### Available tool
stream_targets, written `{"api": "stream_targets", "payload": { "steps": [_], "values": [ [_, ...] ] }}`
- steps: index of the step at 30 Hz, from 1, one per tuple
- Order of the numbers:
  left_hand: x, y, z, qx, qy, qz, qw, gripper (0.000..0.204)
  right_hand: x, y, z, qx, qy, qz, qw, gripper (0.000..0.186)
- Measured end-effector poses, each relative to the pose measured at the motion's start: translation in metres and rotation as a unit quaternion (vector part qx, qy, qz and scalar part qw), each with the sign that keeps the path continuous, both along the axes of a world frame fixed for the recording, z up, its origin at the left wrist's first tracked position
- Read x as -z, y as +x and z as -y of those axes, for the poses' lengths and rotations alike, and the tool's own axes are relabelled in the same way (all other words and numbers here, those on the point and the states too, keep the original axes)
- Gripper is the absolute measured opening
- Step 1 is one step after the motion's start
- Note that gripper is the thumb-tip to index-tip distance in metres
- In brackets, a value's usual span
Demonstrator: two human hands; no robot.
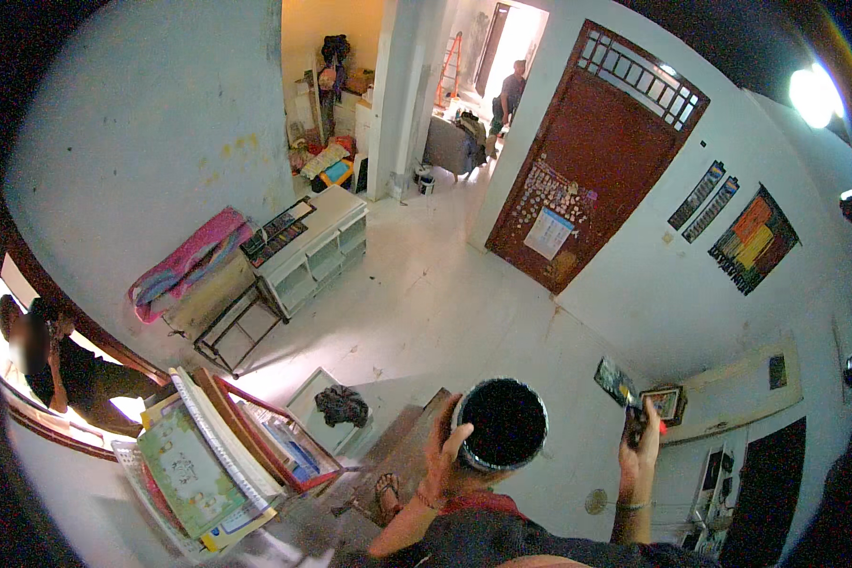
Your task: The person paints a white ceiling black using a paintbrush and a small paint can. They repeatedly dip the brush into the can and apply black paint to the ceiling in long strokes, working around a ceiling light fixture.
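A round container (500, 424) with a black inside and a pale rim is gripped at its left side by my left hand (443, 459), thumb near the rim. My right hand (642, 445), to the right of the container, is closed round the handle of a flat, wide tool (615, 379), possibly a brush or scraper, whose end points up and away. A sandalled foot (388, 492) shows below, on a grey plank or step (407, 421).
Books and papers (189, 459) are piled at lower left beside a tray (308, 407) with dark cloth. A white shelf unit (312, 256) stands along the left wall. A person (85, 379) is at the left window, another (509, 99) in the far doorway. A brown door (592, 151) is ahead.
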State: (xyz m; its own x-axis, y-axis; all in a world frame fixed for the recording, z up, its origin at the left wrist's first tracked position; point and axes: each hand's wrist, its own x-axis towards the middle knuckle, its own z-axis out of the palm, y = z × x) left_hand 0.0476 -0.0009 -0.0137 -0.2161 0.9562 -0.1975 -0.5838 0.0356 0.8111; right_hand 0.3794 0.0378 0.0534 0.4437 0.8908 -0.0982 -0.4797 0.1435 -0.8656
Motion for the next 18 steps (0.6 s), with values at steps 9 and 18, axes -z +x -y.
{"api": "stream_targets", "payload": {
  "steps": [9, 18],
  "values": [
    [0.000, -0.064, -0.005, -0.178, 0.322, -0.433, 0.823, 0.099, -0.118, -0.146, -0.018, -0.055, 0.061, 0.227, 0.970, 0.031],
    [-0.028, -0.097, -0.022, -0.228, 0.324, -0.438, 0.807, 0.097, -0.171, -0.257, -0.017, -0.282, 0.248, 0.574, 0.728, 0.016]
  ]
}}
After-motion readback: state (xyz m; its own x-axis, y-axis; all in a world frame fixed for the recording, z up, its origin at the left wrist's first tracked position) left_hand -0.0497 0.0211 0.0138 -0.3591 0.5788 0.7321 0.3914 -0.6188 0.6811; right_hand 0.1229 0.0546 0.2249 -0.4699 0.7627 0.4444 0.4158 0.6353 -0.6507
